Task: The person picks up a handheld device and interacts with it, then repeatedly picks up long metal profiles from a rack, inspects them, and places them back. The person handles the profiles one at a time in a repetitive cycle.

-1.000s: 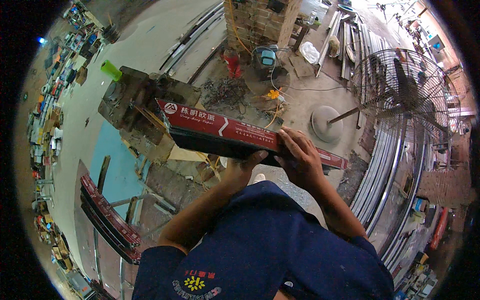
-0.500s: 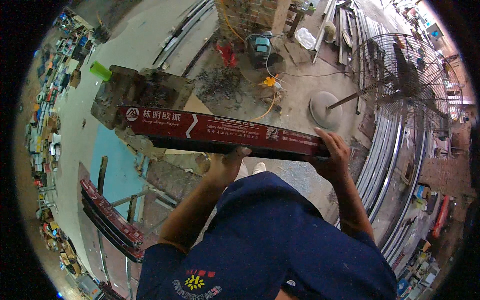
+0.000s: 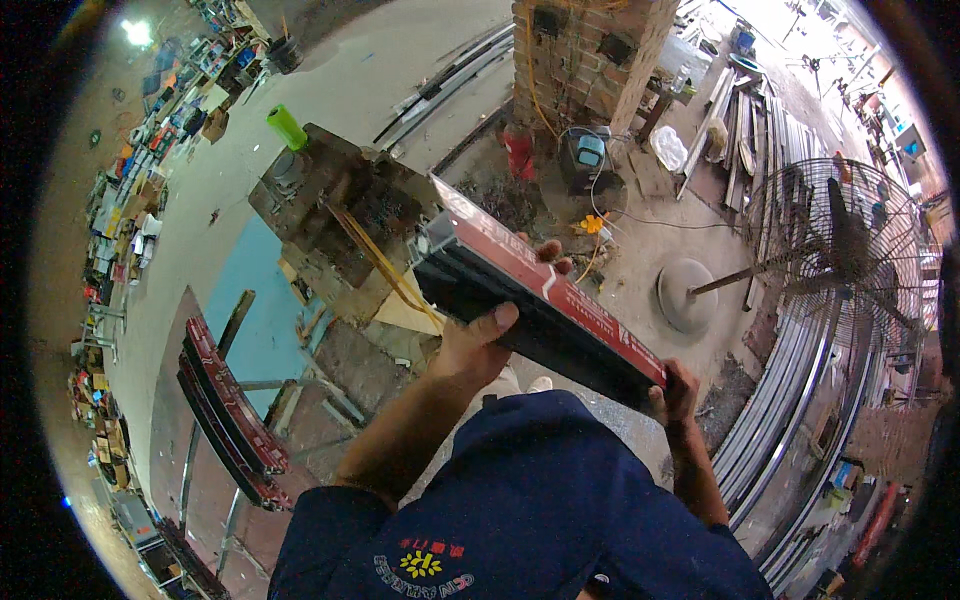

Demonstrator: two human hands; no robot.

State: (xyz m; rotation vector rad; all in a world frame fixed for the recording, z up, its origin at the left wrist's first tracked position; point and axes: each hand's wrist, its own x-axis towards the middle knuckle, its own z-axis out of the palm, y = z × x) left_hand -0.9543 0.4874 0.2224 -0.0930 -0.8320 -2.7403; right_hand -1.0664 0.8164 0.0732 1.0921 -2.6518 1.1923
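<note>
Red-faced metal profile (image 3: 540, 300) above littered concrete workshop floor (image 3: 400, 70).

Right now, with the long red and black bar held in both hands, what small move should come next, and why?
Probably lower the far end level: the long red and black bar tilts over the cluttered metal workbench, the left hand grips its middle and the right hand its near end.

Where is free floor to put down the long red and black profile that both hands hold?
The bare concrete floor left of the brick pillar is open, as is the blue sheet beside the workbench. Crowded: the fan, the cables near the pillar, and the red profiles stacked at left.
</note>
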